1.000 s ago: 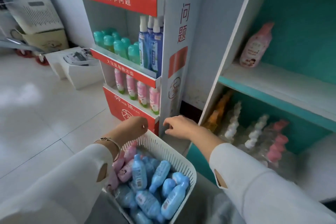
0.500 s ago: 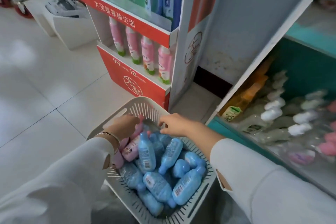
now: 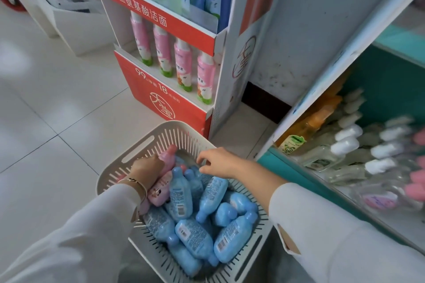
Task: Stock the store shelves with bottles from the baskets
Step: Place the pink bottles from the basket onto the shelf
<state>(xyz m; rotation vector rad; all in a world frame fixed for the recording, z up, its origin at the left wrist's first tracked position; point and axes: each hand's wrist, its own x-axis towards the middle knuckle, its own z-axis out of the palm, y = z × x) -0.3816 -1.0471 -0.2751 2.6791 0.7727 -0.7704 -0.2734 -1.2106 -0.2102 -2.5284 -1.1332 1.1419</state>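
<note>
left hand [image 3: 147, 167] is down in the basket [image 3: 135, 145], grip clenched round a pink bottle [image 3: 169, 153] at the far-left wall, cap end up. reads as the pick step: pinks sit on that side, blue bottles [image 3: 212, 193] fill the rest. right hand [image 3: 218, 163] hovers over the blues, grip released, fingers loosely curled, nothing in it; can't tell if it touches one. white tile floor [image 3: 57, 110]. red display stand [image 3: 161, 99] is just beyond the basket, with pink tubes upright. teal shelf [image 3: 391, 89] to the right holds pump bottles [image 3: 347, 145] lying down. scuffed wall between them.
</note>
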